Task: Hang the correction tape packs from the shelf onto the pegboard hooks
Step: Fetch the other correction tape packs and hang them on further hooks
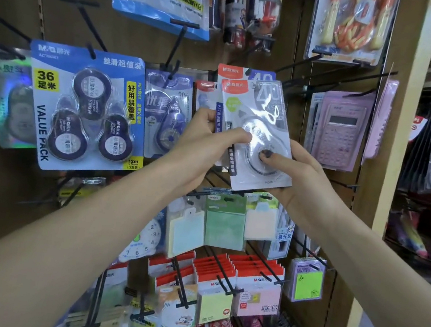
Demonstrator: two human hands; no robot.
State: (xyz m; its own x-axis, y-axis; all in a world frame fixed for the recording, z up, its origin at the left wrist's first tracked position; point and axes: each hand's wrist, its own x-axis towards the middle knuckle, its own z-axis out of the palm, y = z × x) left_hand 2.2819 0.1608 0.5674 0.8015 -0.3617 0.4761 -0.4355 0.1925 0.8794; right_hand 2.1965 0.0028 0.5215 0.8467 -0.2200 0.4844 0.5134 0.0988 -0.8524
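At the pegboard (295, 49), both hands pinch a correction tape pack (261, 131): left hand (210, 137) at its left edge, right hand (294, 172) at its lower corner. Light, stiff, glossy and probably slippery; best held by the card edges.

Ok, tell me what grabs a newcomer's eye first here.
Both hands meet mid-frame on a clear correction tape pack, tilted in front of the pegboard: left hand on its left edge, right hand under its lower right. Left of them hangs a big blue value pack of three tapes.
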